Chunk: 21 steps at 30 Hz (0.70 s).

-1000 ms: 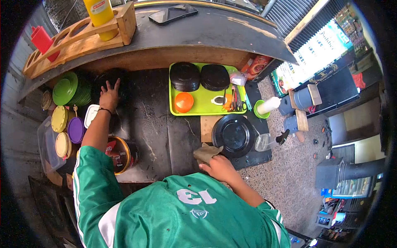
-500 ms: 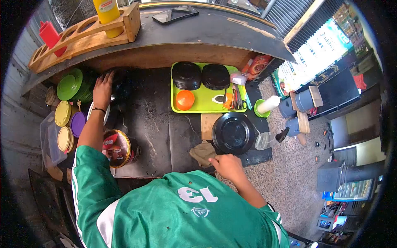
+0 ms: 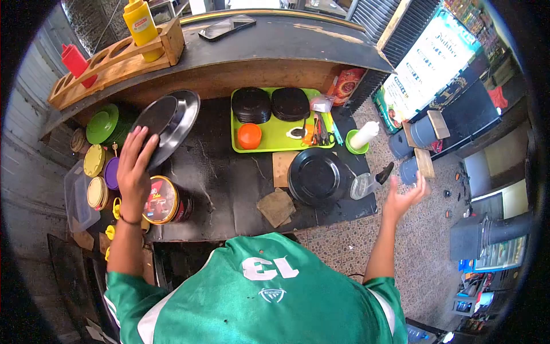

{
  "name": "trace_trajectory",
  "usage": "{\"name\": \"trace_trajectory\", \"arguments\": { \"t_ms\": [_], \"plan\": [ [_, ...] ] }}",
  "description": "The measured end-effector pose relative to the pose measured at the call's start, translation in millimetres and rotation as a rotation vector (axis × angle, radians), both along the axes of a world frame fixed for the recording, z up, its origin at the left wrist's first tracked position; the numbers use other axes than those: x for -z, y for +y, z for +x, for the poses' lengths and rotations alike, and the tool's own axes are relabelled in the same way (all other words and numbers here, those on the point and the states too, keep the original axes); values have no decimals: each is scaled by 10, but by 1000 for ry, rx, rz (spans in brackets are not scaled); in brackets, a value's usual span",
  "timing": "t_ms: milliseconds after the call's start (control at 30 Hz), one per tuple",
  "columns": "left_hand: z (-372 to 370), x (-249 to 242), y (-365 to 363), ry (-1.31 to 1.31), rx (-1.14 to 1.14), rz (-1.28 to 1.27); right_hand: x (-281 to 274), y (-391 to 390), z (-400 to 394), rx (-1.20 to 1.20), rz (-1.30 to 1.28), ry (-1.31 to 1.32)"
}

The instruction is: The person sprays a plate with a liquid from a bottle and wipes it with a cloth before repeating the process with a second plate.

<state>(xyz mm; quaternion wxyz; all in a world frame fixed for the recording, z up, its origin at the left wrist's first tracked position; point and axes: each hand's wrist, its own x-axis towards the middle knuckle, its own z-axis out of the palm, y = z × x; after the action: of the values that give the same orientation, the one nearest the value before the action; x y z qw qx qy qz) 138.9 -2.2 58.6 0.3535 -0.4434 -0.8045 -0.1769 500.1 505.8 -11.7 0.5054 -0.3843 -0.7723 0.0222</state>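
My left hand (image 3: pixel 136 163) grips a large round black lid (image 3: pixel 182 123) by its near left side, and the lid is tilted above the left part of the black table. My right hand (image 3: pixel 404 198) is raised past the table's right end, fingers apart and nothing in it. Left of that hand are a clear ladle-like cup (image 3: pixel 362 186) with a black handle and a stack of black plates (image 3: pixel 317 176). A folded brown cloth (image 3: pixel 276 208) lies by the near edge. Just right of my left hand stands a round tub (image 3: pixel 160 200).
A green tray (image 3: pixel 246 143) holds black dishes, an orange bowl (image 3: pixel 249 136) and utensils. Green plates (image 3: pixel 103 124) and lidded jars (image 3: pixel 94 160) stand at the left. A wooden rack (image 3: pixel 117 64) holds sauce bottles on the shelf. A white bottle (image 3: pixel 365 135) stands in a green cup.
My left hand has lifted the black lid from the back left and moved nearer. My right hand has let go of the brown cloth and swung right and up, off the table.
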Motion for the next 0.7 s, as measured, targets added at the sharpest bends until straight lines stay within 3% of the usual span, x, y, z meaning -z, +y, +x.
{"name": "trace_trajectory", "arguments": {
  "t_ms": [33, 100, 133, 167, 233, 300, 333, 433, 500, 600, 633, 700],
  "plan": [
    [225, -38, 53, -26, 30, 119, 135, 85, -1, -5, 1, 6],
    [632, 20, 247, -334, 204, 645, 295, 195, -33, -190, -146, -26],
    [804, 288, 240, -602, 2, 936, 309, 150, -79, -218, -213, -60],
    [906, 417, 285, -847, 100, 1173, 376, 178, -102, -228, -214, -56],
    [1222, 164, 665, -1261, 225, 1585, 606, 266, -188, -318, -303, -97],
    [1361, 275, 865, -1608, 315, 1629, 779, 373, -252, -318, -350, -45],
    [1311, 682, 806, -1871, 339, 1645, 809, 425, -245, -316, -399, -3],
    [1527, 851, 1028, -2200, 329, 1681, 868, 463, -299, -281, -369, 115],
    [1607, 970, 1099, -2224, 279, 1700, 811, 382, -331, -308, -290, 176],
    [1680, 1147, 1163, -2191, 270, 1728, 226, -37, -272, -602, -234, -65],
    [1713, 1172, 1203, -2173, 228, 1735, 56, -198, -279, -597, -253, -73],
    [1784, 1164, 1301, -2175, 223, 1686, -169, -484, -309, -1038, -657, -249]
  ]
}}
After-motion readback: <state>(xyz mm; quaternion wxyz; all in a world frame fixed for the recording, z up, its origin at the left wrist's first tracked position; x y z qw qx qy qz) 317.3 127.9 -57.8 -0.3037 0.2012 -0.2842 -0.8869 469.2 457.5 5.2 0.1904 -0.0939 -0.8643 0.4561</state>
